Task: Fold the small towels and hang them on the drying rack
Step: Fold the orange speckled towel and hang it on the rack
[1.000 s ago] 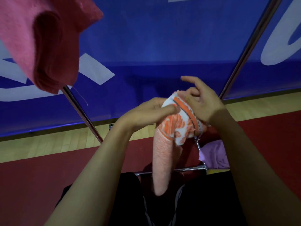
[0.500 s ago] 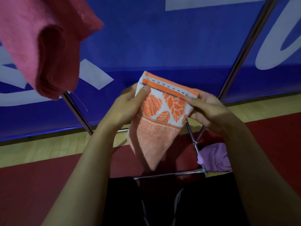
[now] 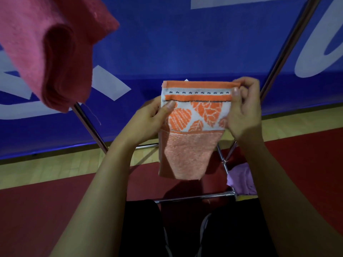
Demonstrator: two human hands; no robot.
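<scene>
Head view: small orange-and-white leaf-print terry towel (image 3: 193, 130) held up before blue banner (image 3: 185, 43), long axis vertical, striped hem on top, pinched by left hand (image 3: 148, 119) at left edge and right hand (image 3: 245, 110) at top-right corner. Versus half a second ago: hem levelled from tilted, spread wider. Pink folded towel (image 3: 46, 52) hanging upper left on metal drying rack (image 3: 89, 125).

Orange towel (image 3: 189, 145) with white leaf-patterned band, pink towel (image 3: 46, 52), lilac cloth (image 3: 241, 179), blue-and-white banner (image 3: 185, 43), red floor (image 3: 55, 210)
</scene>
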